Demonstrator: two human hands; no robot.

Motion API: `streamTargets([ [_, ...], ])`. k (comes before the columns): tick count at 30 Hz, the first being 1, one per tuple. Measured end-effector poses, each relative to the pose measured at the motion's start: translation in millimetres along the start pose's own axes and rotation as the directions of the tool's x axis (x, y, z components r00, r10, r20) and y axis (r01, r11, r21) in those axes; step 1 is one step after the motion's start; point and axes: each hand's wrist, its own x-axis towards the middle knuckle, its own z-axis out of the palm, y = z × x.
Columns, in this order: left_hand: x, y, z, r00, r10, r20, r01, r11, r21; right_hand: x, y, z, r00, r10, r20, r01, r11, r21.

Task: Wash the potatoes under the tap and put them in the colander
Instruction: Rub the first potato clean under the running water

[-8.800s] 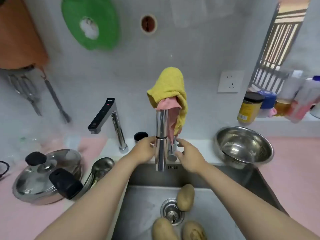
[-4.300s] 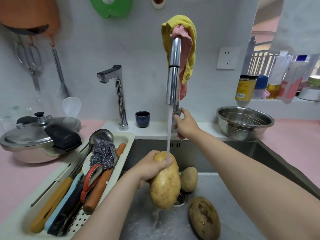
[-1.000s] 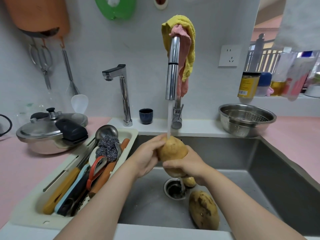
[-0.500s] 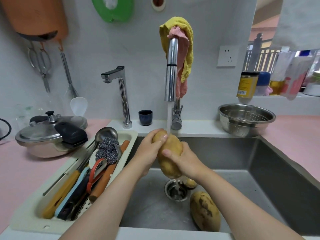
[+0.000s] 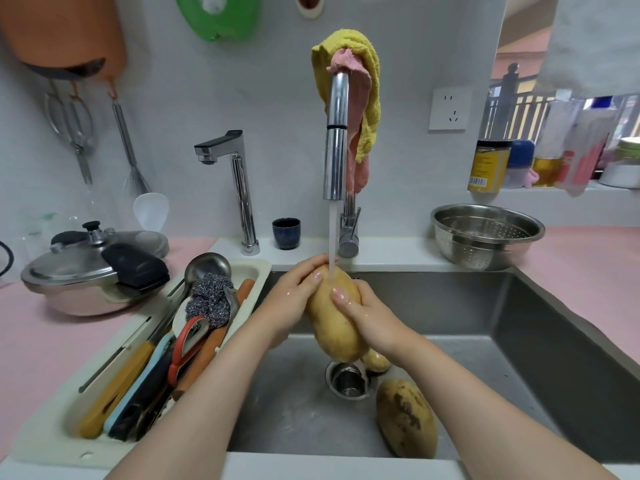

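Hands (image 5: pixel 332 315) gripping potato (image 5: pixel 334 323) under tap (image 5: pixel 335 140), two potatoes (image 5: pixel 407 419) in sink (image 5: pixel 519 341), colander (image 5: pixel 486 237) empty

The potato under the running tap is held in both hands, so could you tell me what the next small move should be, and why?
Probably turn the potato a little in the stream. The left hand and right hand cup its sides, water strikes only its upper end, and the colander is empty. Two more potatoes wait in the sink.

No legible text.
Yellow jar (image 5: pixel 488 166) has a barcode & label print, too blurred to read.
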Motion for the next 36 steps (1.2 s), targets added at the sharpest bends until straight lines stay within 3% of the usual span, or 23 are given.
streamTargets([
  [5,2,12,13,0.948,-0.033,-0.316,-0.012,0.990,-0.139,3,-2,4,0.996,-0.090,0.014,0.091,0.988,-0.125],
  [8,3,13,20,0.919,-0.052,-0.392,0.008,0.993,-0.114,2,-1,5,0.994,-0.109,0.003,0.108,0.980,-0.165],
  [10,3,12,14,0.954,-0.022,-0.300,0.002,0.998,-0.069,1,1,2,0.994,-0.106,-0.007,0.104,0.983,-0.151],
  [13,-1,8,7,0.999,-0.036,-0.019,0.037,0.997,0.065,-1,0,-3,0.996,-0.086,-0.024,0.082,0.987,-0.137],
  [14,-1,4,8,0.999,-0.053,-0.004,0.053,0.992,0.119,-1,1,-3,0.997,-0.081,-0.018,0.077,0.985,-0.155],
  [18,3,-2,17,0.962,0.003,-0.274,0.041,0.987,0.154,2,-1,4,0.996,-0.062,-0.067,0.051,0.986,-0.157],
  [20,4,-5,15,0.951,-0.007,-0.310,0.041,0.994,0.105,5,-4,6,0.993,-0.006,-0.121,-0.005,0.995,-0.096],
  [23,0,-9,13,0.966,-0.208,-0.153,0.183,0.969,-0.165,8,-8,5,0.974,0.142,-0.174,-0.143,0.990,0.006],
  [25,-3,-12,17,0.961,-0.270,-0.058,0.255,0.949,-0.185,7,-8,4,0.968,0.209,-0.139,-0.201,0.977,0.070],
  [28,0,-14,20,0.946,-0.249,-0.207,0.208,0.957,-0.201,-1,-11,7,0.980,0.195,0.039,-0.198,0.949,0.245],
  [30,4,-14,15,0.925,-0.241,-0.293,0.190,0.963,-0.192,0,-9,12,0.983,0.140,0.116,-0.167,0.949,0.267],
  [33,6,-20,7,0.938,-0.239,-0.250,0.209,0.967,-0.143,3,-11,23,0.989,0.138,0.050,-0.146,0.956,0.254],
  [36,3,-21,5,0.950,-0.281,-0.136,0.250,0.946,-0.207,5,-20,25,0.965,0.263,-0.007,-0.249,0.922,0.297],
])
